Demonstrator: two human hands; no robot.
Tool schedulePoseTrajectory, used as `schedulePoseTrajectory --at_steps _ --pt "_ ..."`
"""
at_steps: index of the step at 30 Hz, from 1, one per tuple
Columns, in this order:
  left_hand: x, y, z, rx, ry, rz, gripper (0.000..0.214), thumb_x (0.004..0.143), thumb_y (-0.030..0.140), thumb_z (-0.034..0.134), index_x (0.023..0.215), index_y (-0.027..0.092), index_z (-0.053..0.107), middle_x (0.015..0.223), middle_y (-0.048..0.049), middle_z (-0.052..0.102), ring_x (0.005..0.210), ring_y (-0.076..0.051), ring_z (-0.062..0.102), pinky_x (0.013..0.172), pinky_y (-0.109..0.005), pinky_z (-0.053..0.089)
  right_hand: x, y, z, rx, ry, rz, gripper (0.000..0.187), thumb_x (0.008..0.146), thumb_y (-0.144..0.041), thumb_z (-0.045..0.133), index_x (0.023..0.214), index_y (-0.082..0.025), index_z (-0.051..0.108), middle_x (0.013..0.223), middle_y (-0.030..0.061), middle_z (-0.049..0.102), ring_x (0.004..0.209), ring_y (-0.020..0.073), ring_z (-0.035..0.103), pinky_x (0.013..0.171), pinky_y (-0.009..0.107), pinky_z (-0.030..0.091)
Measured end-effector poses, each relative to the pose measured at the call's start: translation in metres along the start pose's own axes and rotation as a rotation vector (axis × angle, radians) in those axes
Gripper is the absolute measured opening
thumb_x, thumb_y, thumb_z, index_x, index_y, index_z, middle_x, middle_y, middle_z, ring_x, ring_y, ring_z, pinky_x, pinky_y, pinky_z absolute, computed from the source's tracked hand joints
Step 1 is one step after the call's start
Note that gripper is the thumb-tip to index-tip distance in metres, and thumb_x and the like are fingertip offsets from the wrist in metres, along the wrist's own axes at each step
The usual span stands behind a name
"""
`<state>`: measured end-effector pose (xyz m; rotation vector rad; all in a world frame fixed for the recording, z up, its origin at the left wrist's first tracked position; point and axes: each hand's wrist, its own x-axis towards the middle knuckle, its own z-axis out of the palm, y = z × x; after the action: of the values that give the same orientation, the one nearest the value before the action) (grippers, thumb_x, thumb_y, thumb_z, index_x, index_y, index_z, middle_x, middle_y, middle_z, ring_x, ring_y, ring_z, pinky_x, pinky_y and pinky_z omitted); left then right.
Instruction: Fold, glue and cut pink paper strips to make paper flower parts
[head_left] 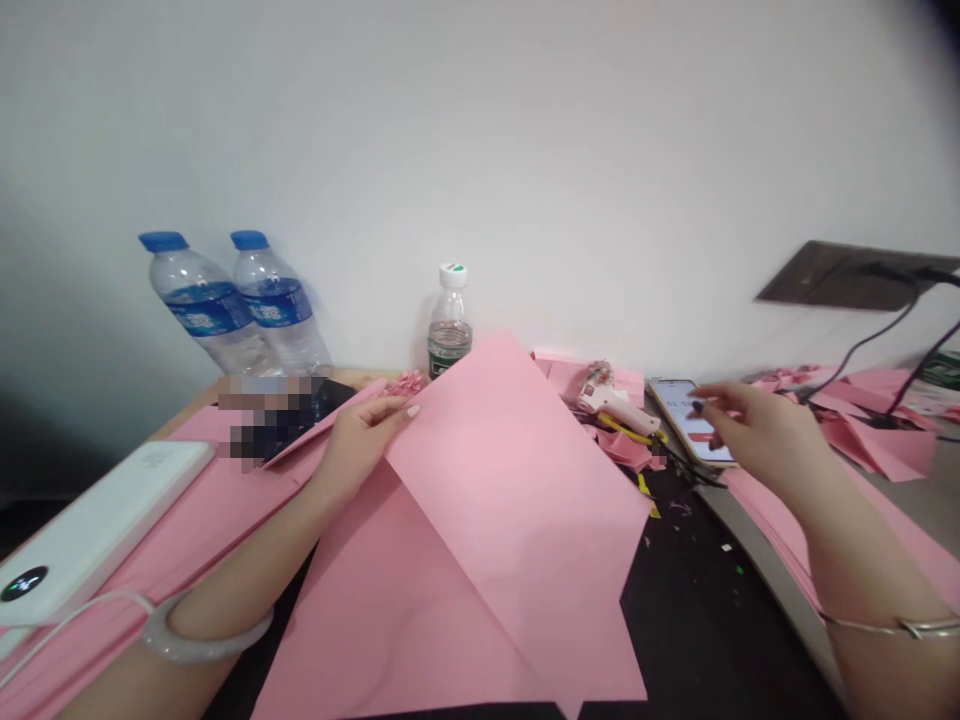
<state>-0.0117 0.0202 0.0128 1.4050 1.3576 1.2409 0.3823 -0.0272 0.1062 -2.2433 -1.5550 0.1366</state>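
At the near edge, a lower pink sheet (375, 610) was lying on the black surface (705, 620). Over it, turned at an angle, was a second pink sheet (517, 480). The left hand (364, 440) had the left corner of this second sheet pinched between its thumb and fingers, and the fingers were nearly closed. On the left side, a white device with a round display (112, 520) was resting on more pink paper. The right hand (761, 435) was loosely open, with fingers partly bent, and it had hold of nothing visible. It was over a phone (675, 405) with lit screen; I cannot tell if the fingertips touched it. Farther, a small bottle with white cap (450, 340) stood behind the second sheet, and two blue-capped bottles (277, 310) stood at left. On the wall was a dark socket panel (832, 275).
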Motion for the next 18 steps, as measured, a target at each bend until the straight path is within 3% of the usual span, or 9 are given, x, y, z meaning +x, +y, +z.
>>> schedulePoseTrajectory --at_steps 2,3,6,9,13,16,18 --pt "0.002 0.001 -0.003 0.014 -0.139 -0.059 0.039 0.075 0.048 0.073 0.099 0.017 0.076 0.101 -0.0067 0.076 0.097 -0.028 0.069 0.087 -0.038 0.054 -0.004 -0.010 0.004 0.148 0.111 -0.084 0.031 0.084 -0.028 0.053 0.113 -0.020 0.064 0.083 0.0071 0.073 0.061 0.0194 0.066 0.060 0.032 0.048" --pt "0.003 0.002 -0.005 0.021 -0.216 -0.079 0.041 0.076 0.048 0.072 0.101 0.017 0.075 0.101 -0.0070 0.076 0.095 -0.027 0.070 0.084 -0.037 0.054 -0.007 -0.016 0.007 0.244 0.089 -0.166 0.034 0.084 -0.033 0.055 0.115 -0.021 0.063 0.090 0.0081 0.073 0.061 0.0187 0.066 0.059 0.032 0.050" --pt "0.006 0.002 -0.007 0.092 -0.389 -0.090 0.043 0.077 0.048 0.071 0.106 0.017 0.075 0.104 -0.0074 0.076 0.096 -0.028 0.070 0.084 -0.037 0.054 -0.013 -0.038 0.023 0.466 -0.126 -0.446 0.035 0.084 -0.038 0.057 0.114 -0.021 0.062 0.116 0.0114 0.068 0.082 0.0208 0.069 0.068 0.033 0.056" --pt "0.008 0.004 -0.005 0.221 -0.471 -0.052 0.038 0.078 0.047 0.069 0.104 0.020 0.076 0.107 -0.0054 0.076 0.100 -0.028 0.068 0.084 -0.036 0.053 -0.011 -0.058 0.048 0.444 -0.247 -0.603 0.038 0.086 -0.034 0.058 0.122 -0.022 0.060 0.126 0.0109 0.064 0.104 0.0233 0.065 0.084 0.037 0.056" --pt "0.007 0.006 0.002 0.292 -0.538 0.002 0.027 0.080 0.040 0.067 0.098 0.022 0.077 0.105 -0.0025 0.077 0.101 -0.027 0.068 0.085 -0.033 0.053 -0.003 -0.081 0.081 0.219 -0.302 -0.777 0.035 0.085 -0.026 0.062 0.118 -0.019 0.065 0.120 0.0106 0.069 0.108 0.0257 0.063 0.092 0.040 0.049" --pt "0.004 0.004 0.007 0.302 -0.580 0.068 0.024 0.082 0.036 0.065 0.098 0.023 0.077 0.105 -0.0013 0.077 0.100 -0.024 0.069 0.088 -0.031 0.052 0.001 -0.091 0.094 0.170 -0.392 -0.805 0.016 0.084 -0.019 0.061 0.093 -0.018 0.074 0.090 0.0050 0.076 0.082 0.0204 0.067 0.075 0.031 0.050" --pt "0.003 0.001 0.008 0.335 -0.591 0.128 0.023 0.084 0.036 0.063 0.096 0.022 0.077 0.103 -0.0016 0.077 0.096 -0.023 0.070 0.086 -0.030 0.053 0.001 -0.093 0.099 0.169 -0.433 -0.825 0.016 0.083 -0.016 0.059 0.082 -0.018 0.074 0.077 0.0014 0.074 0.070 0.0165 0.065 0.066 0.026 0.047"
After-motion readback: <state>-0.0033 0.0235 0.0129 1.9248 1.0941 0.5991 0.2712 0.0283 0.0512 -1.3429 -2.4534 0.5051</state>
